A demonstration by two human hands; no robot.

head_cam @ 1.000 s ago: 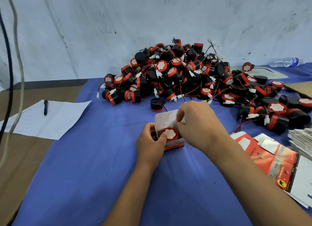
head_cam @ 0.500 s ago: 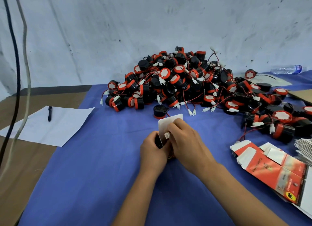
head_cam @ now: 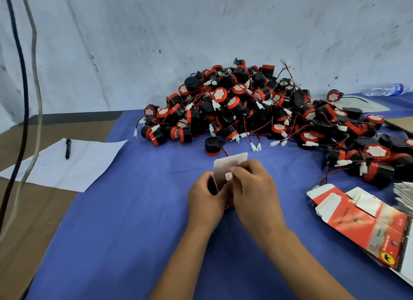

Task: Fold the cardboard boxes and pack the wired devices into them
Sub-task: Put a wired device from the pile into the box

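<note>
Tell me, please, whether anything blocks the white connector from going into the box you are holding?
Nothing visible does. The right hand pinches the white connector at the box mouth, and the top flap stands upright behind it, not across it.

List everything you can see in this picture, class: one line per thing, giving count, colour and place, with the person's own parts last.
wired devices: a large heap, too many to count, black and red with white connectors, far side of the cloth, spreading right.
box: one, white flap raised, between the hands.
white connector: one, at the right fingertips by the box.
flat boxes: several, red and white, unfolded, right edge.
cloth: one, blue, covering the table.
paper sheet: one, white, left.
pen: one, dark, on the sheet.
water bottle: one, clear with blue label, lying far right.
cables: two, dark and grey, hanging at left.
left hand: holds the box.
right hand: pinches the connector.
</note>
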